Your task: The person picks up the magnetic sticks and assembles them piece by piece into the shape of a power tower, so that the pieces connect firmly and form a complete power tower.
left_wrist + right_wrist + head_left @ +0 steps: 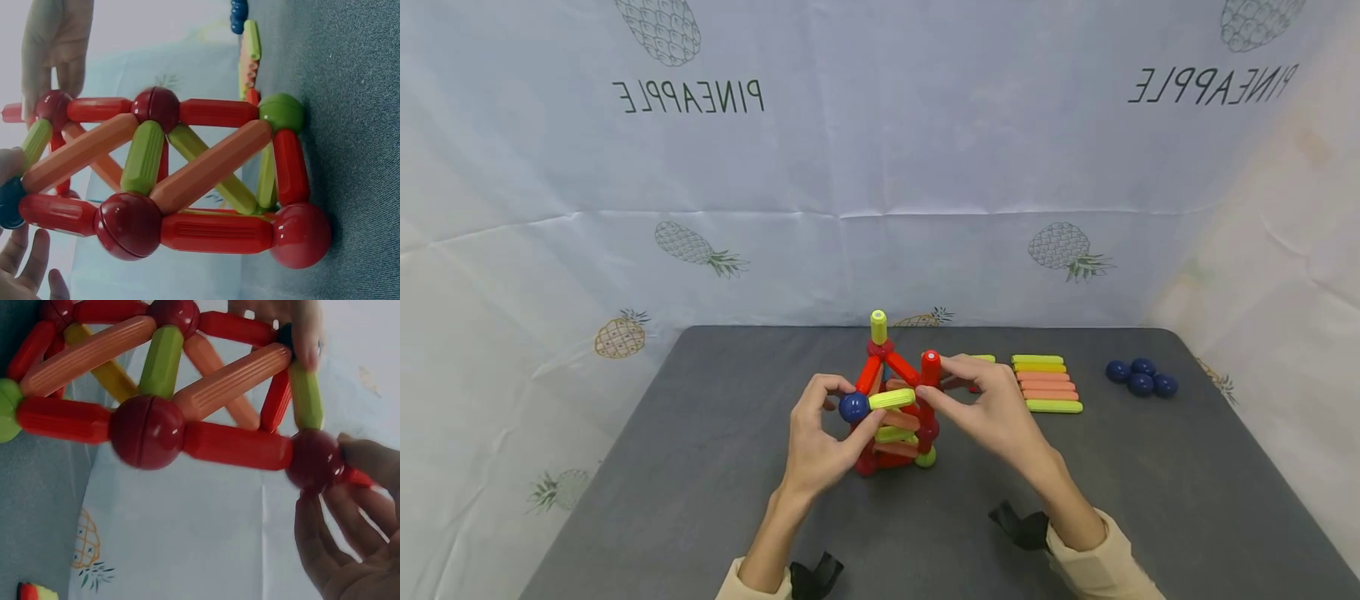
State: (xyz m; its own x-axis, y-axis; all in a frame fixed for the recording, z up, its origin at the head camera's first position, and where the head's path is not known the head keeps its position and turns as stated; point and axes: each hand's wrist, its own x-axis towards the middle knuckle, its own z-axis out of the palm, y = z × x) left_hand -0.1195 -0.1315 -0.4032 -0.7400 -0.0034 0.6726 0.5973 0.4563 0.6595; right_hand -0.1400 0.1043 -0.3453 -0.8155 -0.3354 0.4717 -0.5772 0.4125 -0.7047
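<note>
A tower of magnetic rods and balls (219, 240) stands upright on the table, with red uprights, orange diagonals and yellow-green crossbars. My left hand (818, 446) holds the dark blue ball (853, 407) at the top near-left corner, its thumb against the yellow-green rod (892, 399). That rod spans from the blue ball to a dark red ball (315, 461) at the neighbouring top corner. My right hand (996, 408) pinches this red ball between thumb and fingers. A red rod (931, 367) sticks up from that corner. Another yellow-green rod (878, 327) rises from the far top ball (880, 348).
Right of the tower, several yellow-green and orange rods (1048, 386) lie in a row on the dark grey table (700, 467). Several dark blue balls (1141, 384) sit farther right. Behind hangs a white cloth (880, 167) printed with pineapples.
</note>
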